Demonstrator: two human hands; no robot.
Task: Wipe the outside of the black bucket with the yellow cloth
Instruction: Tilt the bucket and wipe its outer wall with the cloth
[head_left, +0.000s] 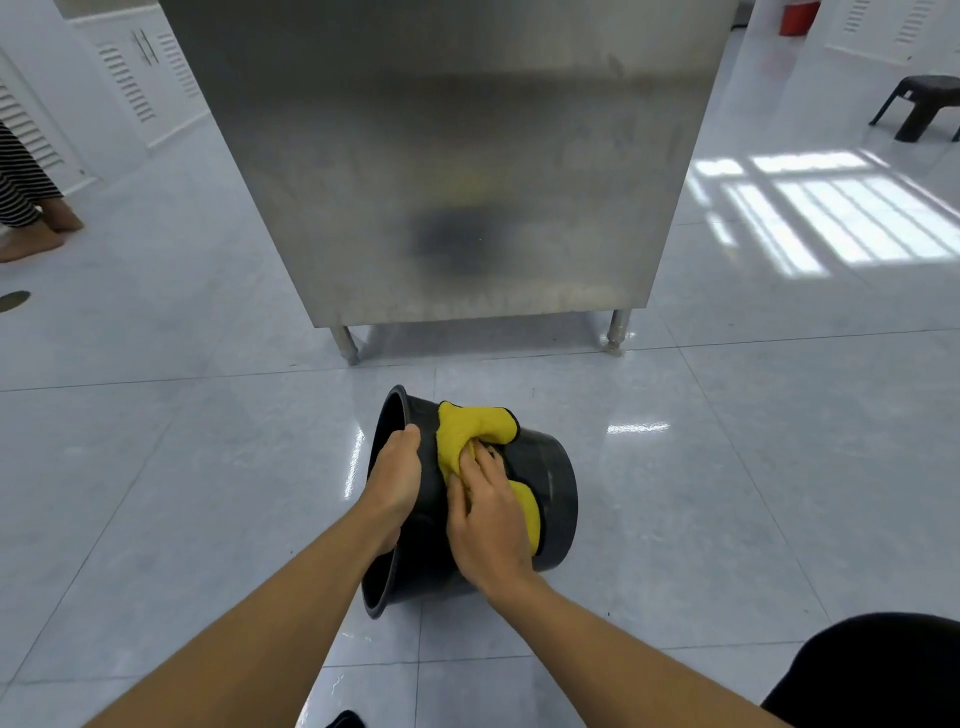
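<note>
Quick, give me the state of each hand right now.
Left hand: closed on the black bucket's rim.
Right hand: pressing the yellow cloth against the bucket's side.

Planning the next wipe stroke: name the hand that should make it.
Right. The right hand already presses the yellow cloth against the black bucket wall, while the left hand grips the rim, steadying the bucket on its side.

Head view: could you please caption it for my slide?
Left hand grips tipped black plastic bucket; right hand presses yellow cloth onto it.
</note>
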